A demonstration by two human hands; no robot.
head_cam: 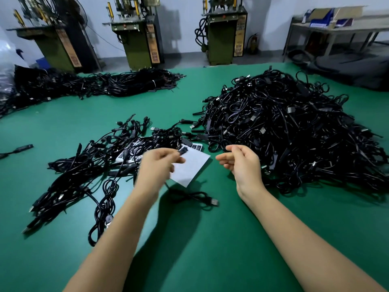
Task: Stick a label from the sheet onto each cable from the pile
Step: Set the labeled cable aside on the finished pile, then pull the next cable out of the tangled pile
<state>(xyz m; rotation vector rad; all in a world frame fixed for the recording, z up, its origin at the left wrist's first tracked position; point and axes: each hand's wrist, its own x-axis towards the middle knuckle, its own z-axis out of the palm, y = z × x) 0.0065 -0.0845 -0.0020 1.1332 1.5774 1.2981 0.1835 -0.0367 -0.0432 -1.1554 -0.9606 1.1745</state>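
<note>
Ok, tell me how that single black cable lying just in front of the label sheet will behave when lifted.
The single cable lies in loose curves on the green table, so it will probably be floppy and dangle. It looks thin, so likely light. Its USB plug would probably swing as the heavier end. It lies apart from the big pile, so snagging seems unlikely.

Black cable pile (290,131) (tangled) — right

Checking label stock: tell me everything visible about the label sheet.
The label sheet is a white, paper-like rectangle lying flat and skewed on the green table, between the two cable heaps. Most of it is bare backing; a few black labels remain along its far edge. The left hand hovers over its left part, hiding it, and loose cables overlap its far corner.
</note>
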